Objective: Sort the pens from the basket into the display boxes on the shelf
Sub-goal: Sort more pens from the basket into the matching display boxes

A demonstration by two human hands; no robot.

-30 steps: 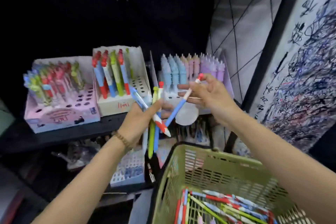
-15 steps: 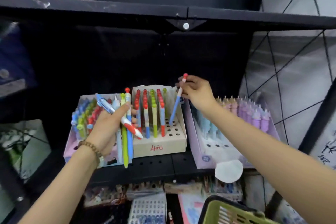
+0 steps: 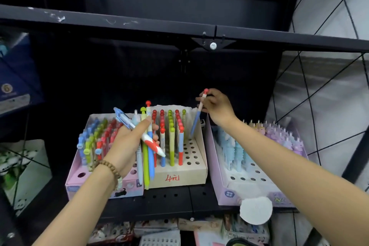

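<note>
1. A pink cardboard display box [image 3: 132, 185] stands at the left end of the black metal shelf [image 3: 169, 199]. Its back rows are packed with upright pens topped in blue, green and red.
2. The left hand [image 3: 127, 144], with a wooden bead bracelet [image 3: 108, 168] on its wrist, is held in front of the seam between the pink box and the next box. It grips a mixed bundle of pens [image 3: 147, 158]: green, blue and white ones point down, and a blue, white and red one lies slanted across them.
3. A beige cardboard display box with red handwriting on its front [image 3: 185, 177] stands just beside the pink one. Red- and green-capped pens stand in its holes.
4. The right hand [image 3: 216, 106] pinches the top of a red-capped pen with a white and blue barrel [image 3: 196, 120]. The pen is tilted, and its lower end reaches into the beige box's back right corner; I cannot tell whether it sits in a hole.
5. A lilac cardboard display box [image 3: 225, 191] holds pale blue and lilac pens at the right, with a round white tag [image 3: 256, 210] at its front.
</note>
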